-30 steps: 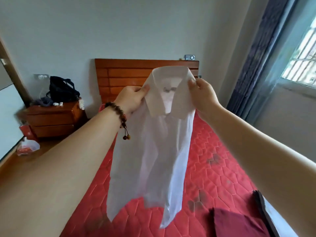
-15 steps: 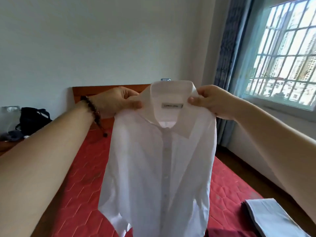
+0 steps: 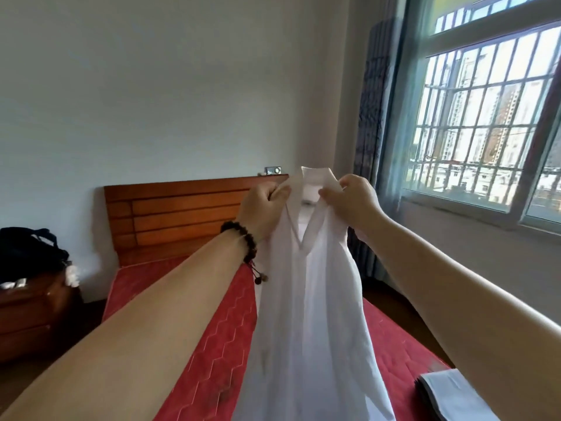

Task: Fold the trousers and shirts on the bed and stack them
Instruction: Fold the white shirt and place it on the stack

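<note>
Head view: at frame centre our left hand (image 3: 262, 205) and right hand (image 3: 353, 199) pinch the collar of the white shirt (image 3: 309, 314), hanging above the red bed (image 3: 212, 344). We should spread it flat, front down, before folding.

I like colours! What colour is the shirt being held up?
White. The shirt shows best in the head view.

Views: one, head-worn, wide-angle.
Facing: forward along bed (image 3: 403, 344) toward headboard (image 3: 182, 214), window (image 3: 485, 117) right.
Nearness: close behind raised hands.
</note>
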